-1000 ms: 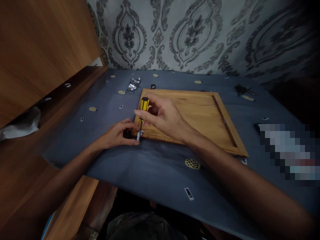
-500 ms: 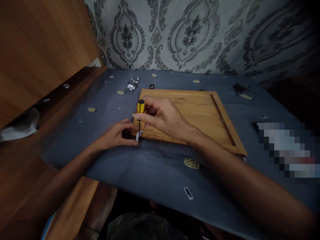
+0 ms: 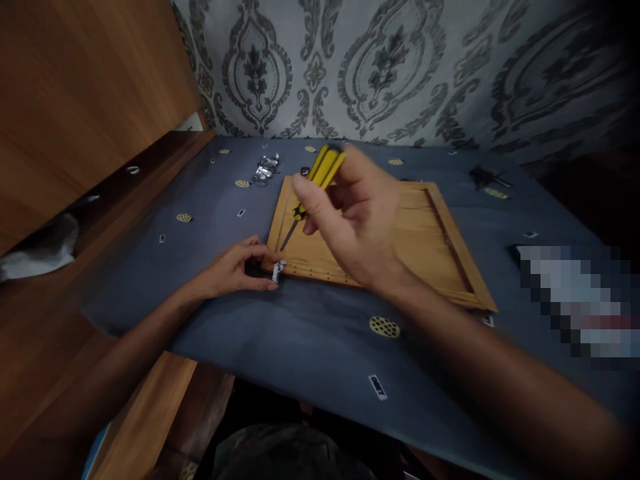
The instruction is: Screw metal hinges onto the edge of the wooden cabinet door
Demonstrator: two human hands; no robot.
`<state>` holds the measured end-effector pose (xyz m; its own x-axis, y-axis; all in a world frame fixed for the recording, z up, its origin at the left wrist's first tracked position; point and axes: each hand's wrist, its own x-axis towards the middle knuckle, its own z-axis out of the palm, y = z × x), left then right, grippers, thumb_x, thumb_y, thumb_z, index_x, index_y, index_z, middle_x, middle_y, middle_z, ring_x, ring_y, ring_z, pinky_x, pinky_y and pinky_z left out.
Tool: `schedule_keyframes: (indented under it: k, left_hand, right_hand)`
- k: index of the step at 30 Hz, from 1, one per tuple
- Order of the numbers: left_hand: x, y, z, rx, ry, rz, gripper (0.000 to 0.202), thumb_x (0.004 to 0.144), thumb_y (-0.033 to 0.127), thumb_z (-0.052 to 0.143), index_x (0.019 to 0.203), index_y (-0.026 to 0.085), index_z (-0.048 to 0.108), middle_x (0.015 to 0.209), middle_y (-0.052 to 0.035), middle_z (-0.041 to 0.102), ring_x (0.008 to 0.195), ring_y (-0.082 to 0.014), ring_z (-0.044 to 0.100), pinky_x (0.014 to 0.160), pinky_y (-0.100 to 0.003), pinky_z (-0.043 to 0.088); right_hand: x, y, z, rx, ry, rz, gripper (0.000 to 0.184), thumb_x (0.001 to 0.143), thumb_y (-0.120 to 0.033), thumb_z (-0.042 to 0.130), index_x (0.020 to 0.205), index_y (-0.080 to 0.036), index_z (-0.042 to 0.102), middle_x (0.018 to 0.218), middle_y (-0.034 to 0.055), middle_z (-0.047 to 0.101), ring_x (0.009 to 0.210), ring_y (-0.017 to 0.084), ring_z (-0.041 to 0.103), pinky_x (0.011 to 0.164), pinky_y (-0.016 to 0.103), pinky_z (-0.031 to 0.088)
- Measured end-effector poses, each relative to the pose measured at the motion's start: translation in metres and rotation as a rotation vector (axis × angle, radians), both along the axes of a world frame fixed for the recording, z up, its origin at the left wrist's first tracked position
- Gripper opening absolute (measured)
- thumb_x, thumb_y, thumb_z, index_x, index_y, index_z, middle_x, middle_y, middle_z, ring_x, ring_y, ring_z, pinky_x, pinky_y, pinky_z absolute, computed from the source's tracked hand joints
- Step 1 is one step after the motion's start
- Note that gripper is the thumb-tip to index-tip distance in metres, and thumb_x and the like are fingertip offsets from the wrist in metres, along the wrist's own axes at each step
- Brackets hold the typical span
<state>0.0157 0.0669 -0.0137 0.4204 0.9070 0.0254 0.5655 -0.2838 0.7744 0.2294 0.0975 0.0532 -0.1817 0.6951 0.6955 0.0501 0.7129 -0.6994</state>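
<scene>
The right hand holds the screwdriver, shaft slanting down-left toward the hinge. Nearer, the left hand pinches that hinge at the wooden panel.

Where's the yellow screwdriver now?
Head view: the screwdriver is in the right hand, over the left end of the wooden panel, tip near the metal piece.

The right hand holds a yellow-and-black screwdriver tilted above the wooden panel; the left hand holds a metal fitting at the panel's near left corner. Metal pieces lie near the panel's far left corner.
</scene>
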Motion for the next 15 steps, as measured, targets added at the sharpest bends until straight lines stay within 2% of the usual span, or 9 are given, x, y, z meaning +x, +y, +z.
schedule_keyframes:
  k: [6, 15]
  left_hand:
    - [0.000, -0.001, 0.001, 0.004, 0.029, 0.007, 0.044, 0.074, 0.052, 0.081, 0.105, 0.023, 0.072, 0.095, -0.0010, 0.054, 0.086, -0.0165, 0.051, 0.077, -0.030, 0.043]
    - [0.000, -0.001, 0.002, 0.014, 0.046, -0.006, 0.044, 0.075, 0.056, 0.079, 0.101, 0.022, 0.071, 0.095, -0.0015, 0.055, 0.085, -0.0166, 0.052, 0.077, -0.029, 0.044]
  right_hand:
    - [-0.007, 0.011, -0.026, -0.049, -0.115, 0.089, 0.036, 0.094, -0.050, 0.063, 0.076, -0.025, 0.045, 0.068, -0.0039, 0.046, 0.059, 0.013, 0.049, 0.052, 0.027, 0.049]
    - [-0.007, 0.010, -0.030, -0.142, -0.187, 0.102, 0.037, 0.093, -0.056, 0.062, 0.077, -0.026, 0.047, 0.070, -0.0009, 0.050, 0.063, 0.016, 0.049, 0.053, 0.030, 0.048]
